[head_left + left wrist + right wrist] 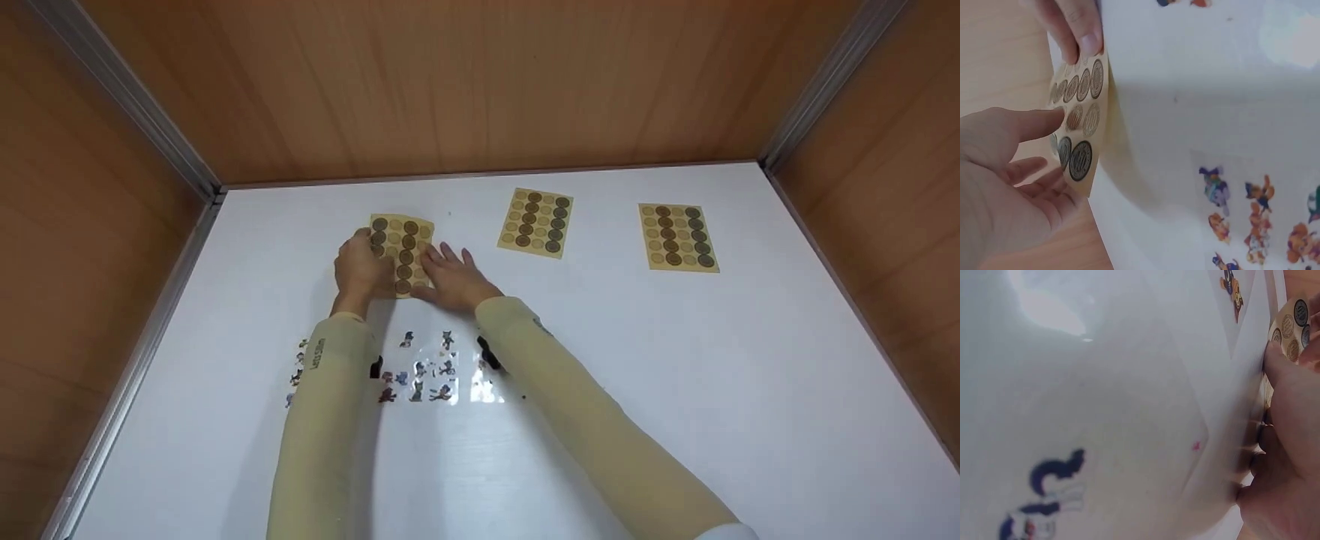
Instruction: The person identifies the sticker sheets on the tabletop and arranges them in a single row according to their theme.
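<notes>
Pinching the left edge of a tan sheet, the left hand is left of centre in the head view's upper half. The right hand lies with its fingers spread, touching the sheet's right edge. The sheet carries columns of round discs, alternately dark and pale, partly covered by the hands. A second sheet lies slanted at upper centre and a third sheet at upper right, each filled with four columns of discs. Below the hands, glossy clear film bears small coloured figures, some hidden by the sleeves. All these sit on a white table, with wooden panels at the frame's left, top and right.

In the left wrist view, the sheet is bowed at upper left, the left thumb against its printed face and the fingers at its edge. Fingers of the right hand touch its top end. Figures fill the lower right corner.

In the right wrist view, the sheet shows at upper right, the right hand's topmost digit against it; how firmly it presses, I cannot tell. A blurred dark-and-white figure lies at lower left.
</notes>
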### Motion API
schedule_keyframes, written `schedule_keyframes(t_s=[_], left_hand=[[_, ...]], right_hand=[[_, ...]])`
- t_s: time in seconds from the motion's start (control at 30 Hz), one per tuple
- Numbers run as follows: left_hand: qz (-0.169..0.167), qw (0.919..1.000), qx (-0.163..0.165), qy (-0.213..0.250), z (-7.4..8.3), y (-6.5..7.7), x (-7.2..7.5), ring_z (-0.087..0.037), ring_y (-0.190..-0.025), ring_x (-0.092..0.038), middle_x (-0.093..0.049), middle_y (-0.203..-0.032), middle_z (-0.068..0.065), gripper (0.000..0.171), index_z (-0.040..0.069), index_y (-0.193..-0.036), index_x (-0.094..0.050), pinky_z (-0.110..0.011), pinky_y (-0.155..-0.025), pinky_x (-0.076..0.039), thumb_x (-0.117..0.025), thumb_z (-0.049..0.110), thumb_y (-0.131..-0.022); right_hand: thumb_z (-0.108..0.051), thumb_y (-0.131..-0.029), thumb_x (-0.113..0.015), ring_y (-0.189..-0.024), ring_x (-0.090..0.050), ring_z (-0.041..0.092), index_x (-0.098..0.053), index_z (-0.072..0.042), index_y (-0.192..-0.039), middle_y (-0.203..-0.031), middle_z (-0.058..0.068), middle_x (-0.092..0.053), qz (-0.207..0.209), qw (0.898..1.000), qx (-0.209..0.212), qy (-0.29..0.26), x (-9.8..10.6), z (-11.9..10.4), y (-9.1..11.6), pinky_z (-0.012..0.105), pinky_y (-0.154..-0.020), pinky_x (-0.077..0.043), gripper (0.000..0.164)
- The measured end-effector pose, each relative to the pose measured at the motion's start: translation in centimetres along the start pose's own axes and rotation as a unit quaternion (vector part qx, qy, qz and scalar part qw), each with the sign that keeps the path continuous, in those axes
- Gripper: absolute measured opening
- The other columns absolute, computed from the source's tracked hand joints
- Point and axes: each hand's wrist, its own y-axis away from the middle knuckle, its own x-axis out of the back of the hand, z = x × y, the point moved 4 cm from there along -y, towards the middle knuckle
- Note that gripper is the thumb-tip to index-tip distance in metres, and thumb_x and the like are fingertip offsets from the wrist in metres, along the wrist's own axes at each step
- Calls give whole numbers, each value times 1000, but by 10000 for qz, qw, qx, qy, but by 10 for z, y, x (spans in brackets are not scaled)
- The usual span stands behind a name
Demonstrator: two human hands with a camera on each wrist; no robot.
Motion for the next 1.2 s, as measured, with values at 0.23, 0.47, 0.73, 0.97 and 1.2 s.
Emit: schedule_keyframes(t_s=[0.23, 0.47, 0.73, 0.97, 1.2], left_hand=[[71, 9975, 101, 703, -1, -4, 5, -31, -113, -60, -60, -131, -20, 60, 2, -151, -44, -39, -94, -54, -64, 2, -95], [-34, 9977, 46, 669, 0, -2, 3, -29, -104, -65, -68, -118, -18, 40, 2, -137, -60, -39, -86, -57, -63, 4, -97], [-7, 9979, -70, 644, 2, -1, 4, -30, -104, -65, -68, -117, -18, 36, 2, -133, -61, -41, -88, -55, -59, 4, -98], [-430, 9961, -76, 765, 8, 1, 6, -29, -104, -63, -64, -119, -17, 44, 3, -143, -50, -37, -82, -56, -52, 2, -99], [-558, 9914, -279, 1147, 20, 4, 9, -27, -103, -62, -62, -119, -17, 40, 2, -140, -51, -36, -82, -56, -52, 5, -100]], right_hand=[[-59, -104, -42, -155, -2, 27, -21, -13, -163, -169, 5, -9, 27, 10000, 2, -82, -1, 1, 0, 50, -124, 0, 78], [-58, -104, -42, -155, -1, 26, -18, -13, -163, -170, 3, -7, -15, 10000, -7, -55, -2, 0, 0, 49, -124, 1, 79], [-59, -105, -40, -155, -1, 27, -15, -12, -163, -170, 3, -6, -42, 10000, 29, 37, -1, 1, -1, 50, -124, 1, 79], [-57, -104, -42, -155, 0, 26, -17, -13, -163, -170, 4, -5, 74, 9998, 45, -185, -1, -1, -3, 51, -124, 3, 78], [-44, -105, -51, -154, -16, 29, -12, -16, -164, -166, 9, -23, 239, 9705, -80, -2398, 14, 11, 6, 47, -125, -7, 76]])
